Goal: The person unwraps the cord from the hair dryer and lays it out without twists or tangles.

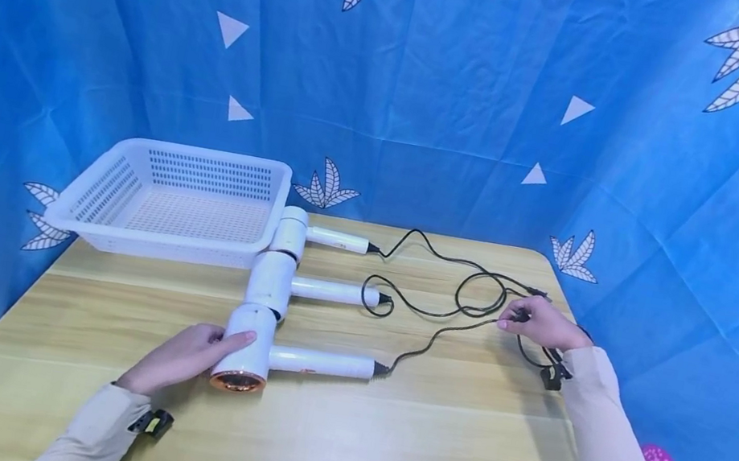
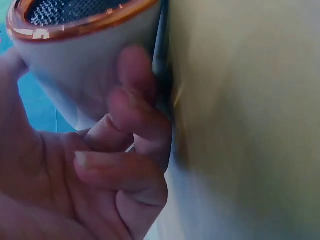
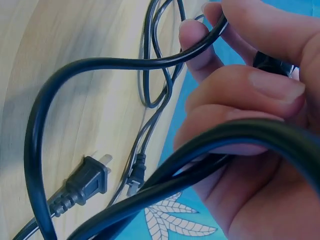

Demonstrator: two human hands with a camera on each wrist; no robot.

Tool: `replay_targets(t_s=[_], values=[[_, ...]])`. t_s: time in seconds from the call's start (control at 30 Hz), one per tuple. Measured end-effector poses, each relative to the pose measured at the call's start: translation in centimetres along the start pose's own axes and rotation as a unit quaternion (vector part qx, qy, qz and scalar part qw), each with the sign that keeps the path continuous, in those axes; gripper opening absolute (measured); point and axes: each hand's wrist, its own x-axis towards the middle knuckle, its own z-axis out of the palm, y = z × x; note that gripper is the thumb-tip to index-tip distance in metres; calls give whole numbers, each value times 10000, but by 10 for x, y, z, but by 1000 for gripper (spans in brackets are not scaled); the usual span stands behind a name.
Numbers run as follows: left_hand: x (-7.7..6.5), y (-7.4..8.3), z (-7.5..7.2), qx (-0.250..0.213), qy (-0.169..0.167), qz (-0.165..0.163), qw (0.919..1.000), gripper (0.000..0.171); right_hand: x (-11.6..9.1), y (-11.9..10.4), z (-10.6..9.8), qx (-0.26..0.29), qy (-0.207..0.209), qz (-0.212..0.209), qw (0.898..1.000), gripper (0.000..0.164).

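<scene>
Three white hair dryers lie in a row on the wooden table, handles pointing right. My left hand (image 1: 190, 355) grips the barrel of the nearest hair dryer (image 1: 250, 341), thumb on top; its copper-coloured rim (image 2: 85, 30) and mesh show in the left wrist view. From that handle a black cord (image 1: 434, 338) runs to my right hand (image 1: 542, 323), which pinches it above the table. Loops of cord (image 3: 215, 145) hang by the right palm. The middle hair dryer (image 1: 270, 283) and the far hair dryer (image 1: 291, 234) lie behind, untouched.
A white plastic basket (image 1: 170, 239) stands at the back left, against the dryers' barrels. Looped black cords (image 1: 473, 311) from the other dryers lie at the back right. Two plugs, a larger plug (image 3: 87, 181) and a smaller-looking plug (image 3: 136, 171), show below the right hand. Blue curtain (image 1: 462, 115) surrounds the table.
</scene>
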Motion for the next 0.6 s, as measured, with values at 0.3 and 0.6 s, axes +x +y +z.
replay_targets(t_s=[0.3,0.6], values=[[5,-2,-9,427,-231,174,9987,57,-15,1,-16,299,349,673,9967,30],[5,-2,-15,454,-426,142,9980,59,-65,24,-71,-708,1586,1947,9654,71]])
